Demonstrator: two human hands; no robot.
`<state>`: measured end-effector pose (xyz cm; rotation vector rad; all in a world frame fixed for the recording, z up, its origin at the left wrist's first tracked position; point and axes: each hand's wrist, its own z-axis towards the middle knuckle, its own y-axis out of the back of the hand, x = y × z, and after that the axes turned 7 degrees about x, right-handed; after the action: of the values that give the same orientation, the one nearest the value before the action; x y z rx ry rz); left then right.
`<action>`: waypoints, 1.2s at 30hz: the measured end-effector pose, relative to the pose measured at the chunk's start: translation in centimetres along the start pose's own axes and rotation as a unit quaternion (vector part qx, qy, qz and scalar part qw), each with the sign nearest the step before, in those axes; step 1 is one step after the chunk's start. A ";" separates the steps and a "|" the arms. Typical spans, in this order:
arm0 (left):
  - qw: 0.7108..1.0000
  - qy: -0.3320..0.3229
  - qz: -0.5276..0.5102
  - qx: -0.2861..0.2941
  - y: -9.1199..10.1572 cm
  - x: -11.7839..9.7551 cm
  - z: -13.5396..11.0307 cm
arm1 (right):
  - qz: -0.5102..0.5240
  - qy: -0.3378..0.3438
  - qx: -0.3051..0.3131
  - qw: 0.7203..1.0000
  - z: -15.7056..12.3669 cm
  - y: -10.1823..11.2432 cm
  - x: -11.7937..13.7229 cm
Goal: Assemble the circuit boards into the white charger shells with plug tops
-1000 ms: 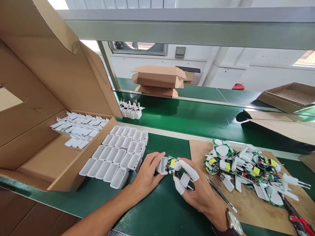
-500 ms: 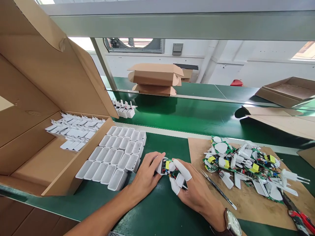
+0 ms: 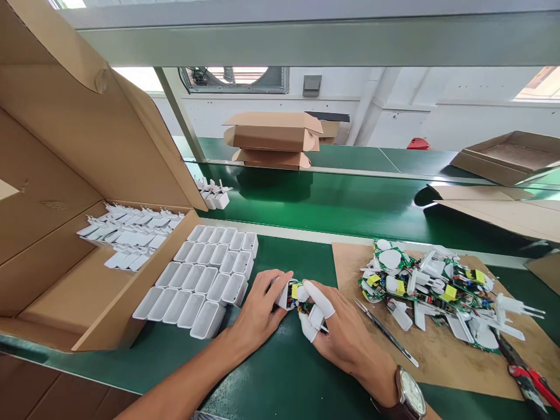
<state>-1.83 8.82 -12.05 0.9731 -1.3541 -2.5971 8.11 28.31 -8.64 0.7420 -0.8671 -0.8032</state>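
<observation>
My left hand [image 3: 258, 309] grips a small white plastic casing [image 3: 282, 294] on the green table. My right hand [image 3: 336, 338], with white finger cots on thumb and fingers, pinches a green circuit board [image 3: 296, 293] with a yellow part and a white plug piece, its end partly inside the casing. The two hands meet just right of a block of empty white casings [image 3: 205, 280] standing in rows.
A big open cardboard box [image 3: 65, 274] at left holds several white plug parts [image 3: 126, 233]. A cardboard sheet [image 3: 437, 356] at right carries a pile of circuit boards and plug pieces [image 3: 433, 286], tweezers [image 3: 385, 332] and red-handled cutters [image 3: 529, 379]. A green conveyor belt [image 3: 332, 204] runs behind, bearing a few white parts [image 3: 214, 195].
The board has slid a little further into the casing between my hands. The view has shifted slightly, and the white parts on the belt have moved left.
</observation>
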 end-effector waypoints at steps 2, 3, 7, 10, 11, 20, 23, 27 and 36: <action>1.000 0.002 -0.003 -0.002 0.0 -0.1 0.0 | 0.003 -0.002 -0.004 1.000 0.0 -0.1 0.0; 1.000 0.005 -0.004 -0.003 0.0 -0.1 0.0 | 0.004 -0.003 -0.006 1.000 0.0 -0.1 0.0; 1.000 0.015 -0.007 -0.004 -0.1 -0.1 0.0 | 0.004 -0.008 -0.007 1.000 -0.2 -0.4 -0.2; 1.000 0.012 -0.007 -0.005 -0.2 0.0 0.0 | 0.007 -0.015 0.000 1.000 -0.3 -0.4 -0.2; 1.000 0.011 -0.006 -0.005 -0.2 0.0 0.0 | 0.006 -0.016 0.001 1.000 -0.3 -0.4 -0.2; 1.000 0.018 -0.014 -0.003 -0.2 -0.2 0.1 | 0.003 -0.020 0.009 1.000 -0.2 -0.3 -0.1; 1.000 0.014 -0.022 -0.002 -0.3 -0.3 0.1 | 0.006 -0.020 0.012 1.000 -0.3 -0.6 -0.2; 0.999 0.009 -0.037 0.014 -0.4 -0.4 0.1 | 0.010 -0.005 0.018 1.000 -0.1 -0.7 -0.4; 0.953 0.112 -0.269 0.083 -0.2 -0.7 0.1 | 0.085 0.007 0.001 0.996 0.1 -0.2 -1.7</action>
<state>-1.24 9.24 -11.79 1.8292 -1.4214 -2.6198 7.27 29.66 -9.39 0.6649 -0.9048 -0.6448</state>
